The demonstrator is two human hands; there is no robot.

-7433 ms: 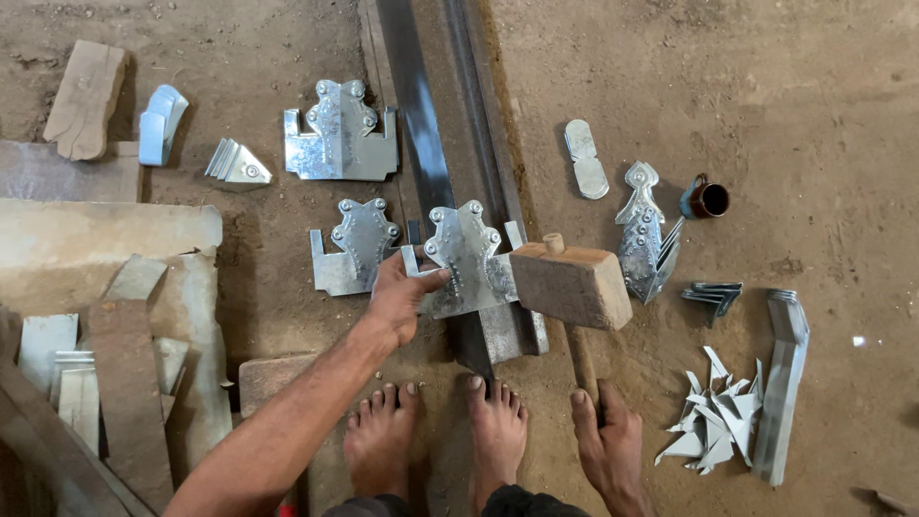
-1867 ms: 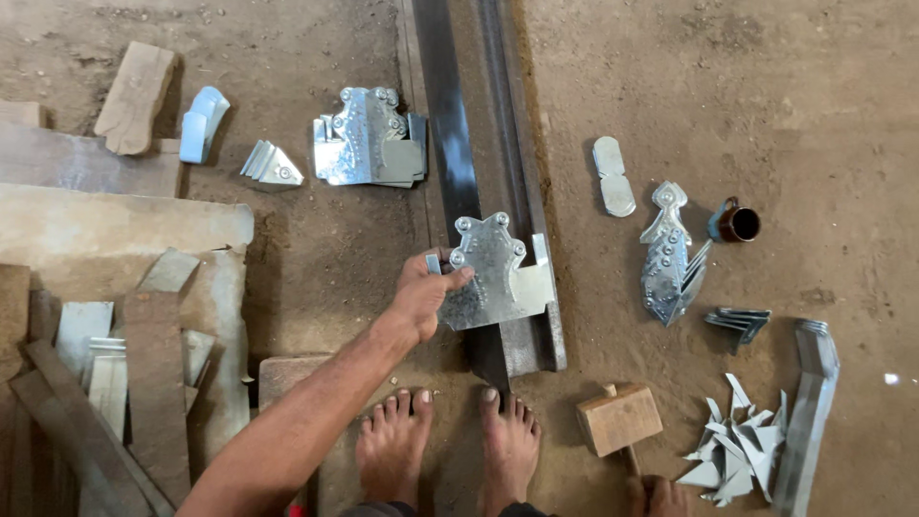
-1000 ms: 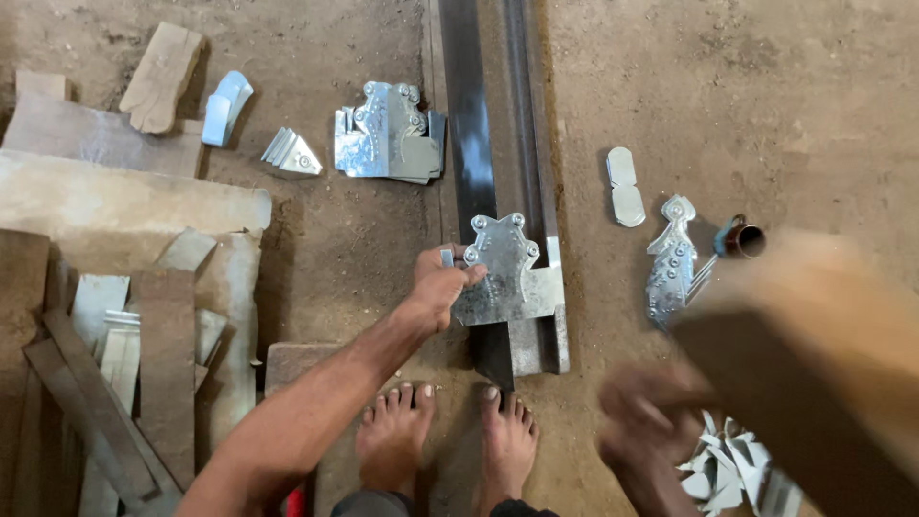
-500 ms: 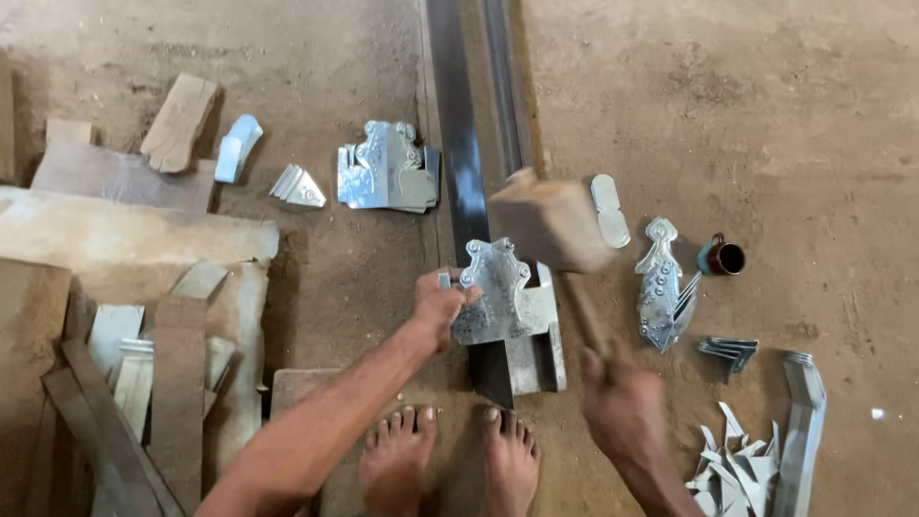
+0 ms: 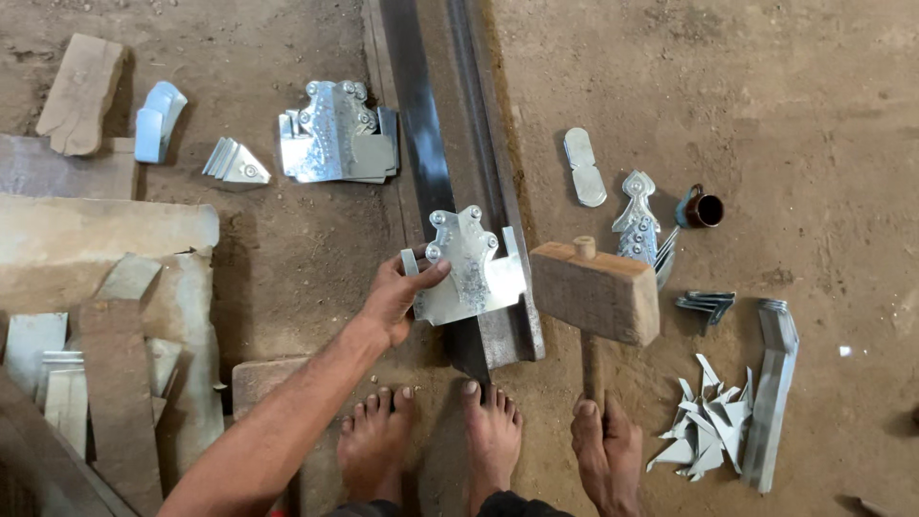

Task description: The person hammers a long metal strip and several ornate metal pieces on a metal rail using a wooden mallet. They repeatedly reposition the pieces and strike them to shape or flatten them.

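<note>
My left hand (image 5: pixel 397 295) grips the left edge of a shiny embossed metal sheet piece (image 5: pixel 469 268) and holds it flat on the near end of a long steel rail (image 5: pixel 450 144). My right hand (image 5: pixel 606 455) is wrapped around the handle of a wooden mallet (image 5: pixel 595 290). The mallet's block head sits just right of the sheet piece, beside the rail. My bare feet (image 5: pixel 431 445) stand just below the rail's end.
A stack of similar embossed sheets (image 5: pixel 337 146) lies left of the rail. Small metal cut-outs (image 5: pixel 583 166), an ornate piece (image 5: pixel 636 215), a dark mug (image 5: pixel 702 208), offcut scraps (image 5: pixel 706 433) and a bent strip (image 5: pixel 772 393) lie on the right. Wood planks and sheets (image 5: pixel 96 316) are piled left.
The mallet went up in a blurred swing, came down over the sheet piece, and now rests lower, to the right of it. My left hand has kept hold of the piece on the rail.
</note>
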